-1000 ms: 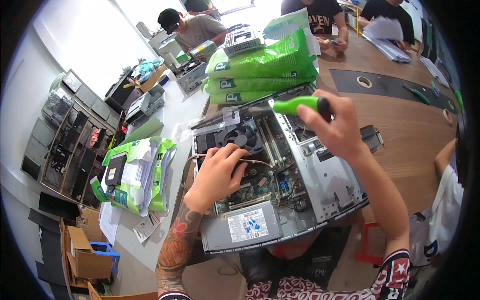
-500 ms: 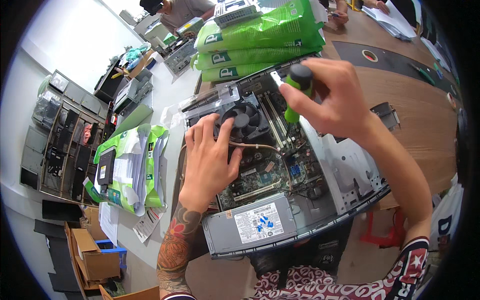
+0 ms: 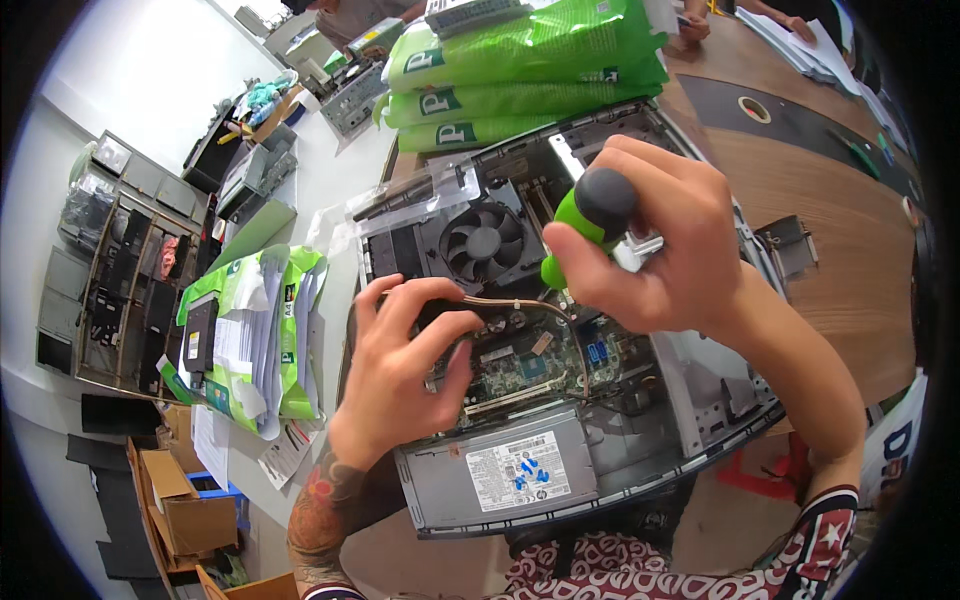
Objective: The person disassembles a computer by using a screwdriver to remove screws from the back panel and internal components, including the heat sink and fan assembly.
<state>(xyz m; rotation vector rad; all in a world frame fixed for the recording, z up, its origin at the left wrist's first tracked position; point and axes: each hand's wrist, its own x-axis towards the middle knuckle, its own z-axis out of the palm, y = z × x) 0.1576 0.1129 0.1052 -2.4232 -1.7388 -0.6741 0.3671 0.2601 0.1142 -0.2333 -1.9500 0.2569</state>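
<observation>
Nearest me, on the grey box (image 3: 432, 492) inside my computer (image 3: 527, 367), a white label (image 3: 505, 480) carries a barcode (image 3: 533, 446), fine print and blue marks (image 3: 530, 465). On the far side, a white letter (image 3: 437, 101) repeats down the stacked green packs (image 3: 530, 65). At right, dark-blue letters (image 3: 897, 455) stand on a white bag (image 3: 888, 420).

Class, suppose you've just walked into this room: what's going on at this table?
A person is working over an open computer case. The right hand grips a green-and-black screwdriver, held down toward the case; its tip is hidden. The left hand curls over the case near a brown cable, thumb apart from the fingers; contact is unclear. The fan and power supply sit inside the case.
</observation>
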